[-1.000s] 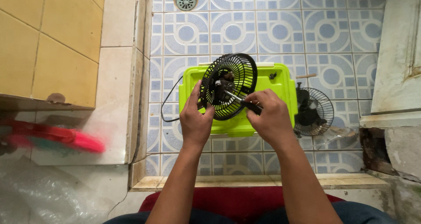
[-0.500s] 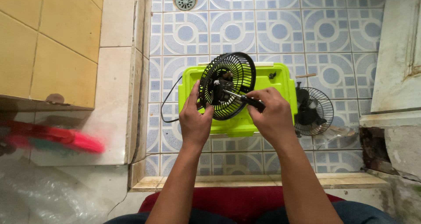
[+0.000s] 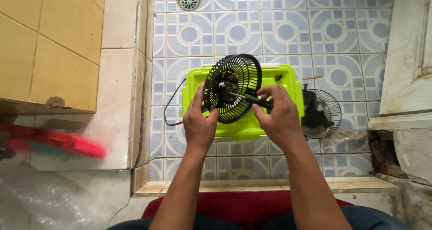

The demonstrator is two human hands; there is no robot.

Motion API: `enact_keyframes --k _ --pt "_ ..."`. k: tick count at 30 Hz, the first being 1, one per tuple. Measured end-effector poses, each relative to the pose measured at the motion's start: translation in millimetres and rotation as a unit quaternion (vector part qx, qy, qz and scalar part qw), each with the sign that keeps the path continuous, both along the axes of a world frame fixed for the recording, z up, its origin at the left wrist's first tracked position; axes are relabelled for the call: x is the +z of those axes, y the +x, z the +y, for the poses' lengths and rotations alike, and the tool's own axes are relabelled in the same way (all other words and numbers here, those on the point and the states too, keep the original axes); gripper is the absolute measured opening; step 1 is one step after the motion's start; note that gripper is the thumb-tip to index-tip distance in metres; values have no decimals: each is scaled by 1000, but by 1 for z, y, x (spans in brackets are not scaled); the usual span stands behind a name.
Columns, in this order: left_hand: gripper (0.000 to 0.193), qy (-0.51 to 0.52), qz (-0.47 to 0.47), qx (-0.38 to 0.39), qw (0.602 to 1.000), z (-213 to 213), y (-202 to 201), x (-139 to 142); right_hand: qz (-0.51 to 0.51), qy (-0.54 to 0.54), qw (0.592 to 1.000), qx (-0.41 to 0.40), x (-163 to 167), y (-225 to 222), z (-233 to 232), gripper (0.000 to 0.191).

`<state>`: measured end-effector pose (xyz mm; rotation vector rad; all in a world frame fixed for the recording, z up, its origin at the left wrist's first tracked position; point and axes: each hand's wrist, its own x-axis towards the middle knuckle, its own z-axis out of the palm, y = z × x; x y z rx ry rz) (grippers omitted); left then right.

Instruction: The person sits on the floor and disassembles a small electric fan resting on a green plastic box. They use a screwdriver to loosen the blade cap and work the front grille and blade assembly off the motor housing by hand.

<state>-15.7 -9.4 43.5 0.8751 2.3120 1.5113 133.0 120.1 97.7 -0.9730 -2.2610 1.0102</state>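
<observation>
A small black fan (image 3: 234, 87) with a round wire guard stands tilted on a lime green plastic box (image 3: 288, 83). My left hand (image 3: 198, 122) grips the guard's lower left rim. My right hand (image 3: 279, 115) holds a black-handled screwdriver (image 3: 252, 98), its shaft reaching through the guard to the motor hub at the centre. A black cord (image 3: 173, 106) runs from the fan down onto the floor at the left.
A second black fan guard (image 3: 321, 113) lies on the blue patterned floor tiles right of the box. A round floor drain (image 3: 189, 0) sits at the top. A tiled ledge and yellow wall are left, a red blurred object (image 3: 67, 142) on it. A white door frame stands right.
Both hands stay on the fan and screwdriver; the screwdriver handle has shifted only slightly in my right hand.
</observation>
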Motion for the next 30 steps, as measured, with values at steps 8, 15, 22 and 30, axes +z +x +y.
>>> enact_keyframes --k 8,15,22,30 --pt "71 2 -31 1 1000 0 -1 0 -83 19 995 -51 -2 -2 1 29" --pt "71 -12 -26 7 1000 0 0 -1 -48 49 998 4 7 -2 -1 30" --pt "70 4 -22 4 1000 0 0 -1 -107 -45 992 -42 7 -4 -3 30" --pt "70 4 -19 8 1000 1 0 0 -25 21 999 7 3 -2 -3 32"
